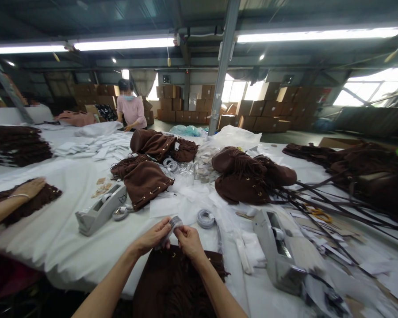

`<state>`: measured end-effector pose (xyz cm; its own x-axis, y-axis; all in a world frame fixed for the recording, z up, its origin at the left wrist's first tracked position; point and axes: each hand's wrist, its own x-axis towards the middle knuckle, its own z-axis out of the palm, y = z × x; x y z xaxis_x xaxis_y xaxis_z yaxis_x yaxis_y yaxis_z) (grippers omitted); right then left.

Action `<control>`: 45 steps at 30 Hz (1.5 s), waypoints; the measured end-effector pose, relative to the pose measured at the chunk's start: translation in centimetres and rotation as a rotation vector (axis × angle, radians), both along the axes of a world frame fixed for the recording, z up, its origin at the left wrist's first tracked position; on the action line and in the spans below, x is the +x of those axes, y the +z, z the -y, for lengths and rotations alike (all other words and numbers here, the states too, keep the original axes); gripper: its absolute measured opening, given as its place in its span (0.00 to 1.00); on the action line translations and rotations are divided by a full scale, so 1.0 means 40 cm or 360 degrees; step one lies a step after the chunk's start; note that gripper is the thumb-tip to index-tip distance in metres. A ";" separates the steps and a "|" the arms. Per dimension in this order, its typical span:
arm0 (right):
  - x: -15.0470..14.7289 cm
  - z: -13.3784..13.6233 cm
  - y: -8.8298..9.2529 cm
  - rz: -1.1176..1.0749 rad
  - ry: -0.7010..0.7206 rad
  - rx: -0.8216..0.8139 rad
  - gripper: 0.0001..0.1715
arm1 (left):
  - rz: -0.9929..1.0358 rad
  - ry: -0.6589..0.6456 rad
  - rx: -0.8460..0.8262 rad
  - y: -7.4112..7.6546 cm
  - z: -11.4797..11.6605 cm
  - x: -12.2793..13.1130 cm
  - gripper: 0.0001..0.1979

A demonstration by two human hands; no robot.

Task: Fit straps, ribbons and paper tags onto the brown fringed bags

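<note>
My left hand (155,235) and my right hand (189,242) meet at the table's front edge, fingers pinched around a small grey coiled strip (175,222). Just below them a dark brown fringed drawstring bag (162,278) with metal eyelets lies at the edge, partly covered by my forearms. A similar grey coil (205,218) rests on the table to the right of my hands, with a strip trailing from it. Left of my hands is another small grey coil (120,213), beside a grey tape dispenser (101,210).
More brown bags (147,181) lie ahead, others (242,176) to the right. A second tape dispenser (278,251) stands at right, near yellow-handled scissors (319,215). A co-worker's hand (31,187) rests on brown fringe at left. Another person (131,108) stands across the table.
</note>
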<state>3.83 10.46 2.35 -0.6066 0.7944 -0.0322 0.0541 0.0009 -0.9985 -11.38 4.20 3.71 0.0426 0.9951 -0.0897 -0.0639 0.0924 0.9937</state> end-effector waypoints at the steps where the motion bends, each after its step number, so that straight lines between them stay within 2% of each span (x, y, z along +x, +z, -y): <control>1: 0.005 0.006 0.002 0.0005 0.0022 -0.0008 0.25 | 0.0046 0.0043 -0.0017 -0.007 0.000 -0.005 0.24; 3: 0.027 0.010 0.012 0.0010 0.0045 -0.0028 0.26 | 0.0202 0.0177 0.0022 -0.020 0.001 -0.017 0.23; 5: 0.060 0.004 0.032 -0.0012 -0.0072 0.0038 0.29 | 0.0350 0.0261 0.0102 -0.028 0.002 -0.027 0.21; 7: 0.091 -0.009 0.061 -0.0001 -0.0231 0.0268 0.28 | 0.0391 0.0218 0.0138 -0.026 0.002 -0.029 0.19; 9: 0.108 -0.022 0.095 0.0117 -0.0248 0.0656 0.26 | 0.0332 0.0049 0.0124 -0.012 0.002 -0.022 0.19; 12: 0.102 -0.037 0.140 0.0385 0.0093 0.1175 0.26 | 0.0228 -0.0218 0.0109 0.018 0.000 -0.009 0.18; 14: 0.090 -0.044 0.159 0.0486 0.0328 0.1335 0.17 | 0.0179 -0.0318 0.0070 0.033 -0.001 -0.009 0.18; 16: 0.081 -0.048 0.165 0.0533 0.0447 0.1405 0.08 | 0.0144 -0.0383 0.0002 0.038 -0.001 -0.015 0.18; 20: 0.070 -0.045 0.143 0.0623 0.0364 0.1549 0.03 | 0.0130 -0.0454 -0.0044 0.031 -0.004 -0.027 0.20; 25: 0.059 -0.036 0.089 0.0784 0.0046 0.1709 0.10 | 0.0030 -0.0432 -0.0093 0.045 -0.009 -0.015 0.21; 31: 0.059 -0.045 0.042 0.0674 -0.0219 0.1911 0.17 | -0.0027 -0.0431 -0.0156 0.082 -0.006 0.010 0.25; 34: 0.058 -0.057 0.031 0.0602 -0.0275 0.1922 0.18 | 0.0025 -0.0369 -0.0154 0.081 -0.015 0.032 0.26; 37: 0.058 -0.063 0.047 0.0633 -0.0324 0.1807 0.14 | 0.0159 -0.0152 -0.0069 0.067 -0.027 0.053 0.25; 39: 0.065 -0.058 0.072 0.0670 -0.0348 0.1623 0.14 | 0.0303 -0.0004 -0.0032 0.052 -0.031 0.055 0.24; 42: 0.090 -0.035 0.110 0.0597 -0.0349 0.1225 0.27 | 0.0509 0.0242 -0.0034 0.022 -0.031 0.038 0.25; 43: 0.099 -0.023 0.118 0.0543 -0.0358 0.1082 0.29 | 0.0559 0.0310 -0.0032 0.011 -0.030 0.030 0.25; 45: 0.112 0.001 0.123 0.0439 -0.0378 0.0786 0.26 | 0.0628 0.0381 -0.0019 -0.008 -0.028 0.017 0.24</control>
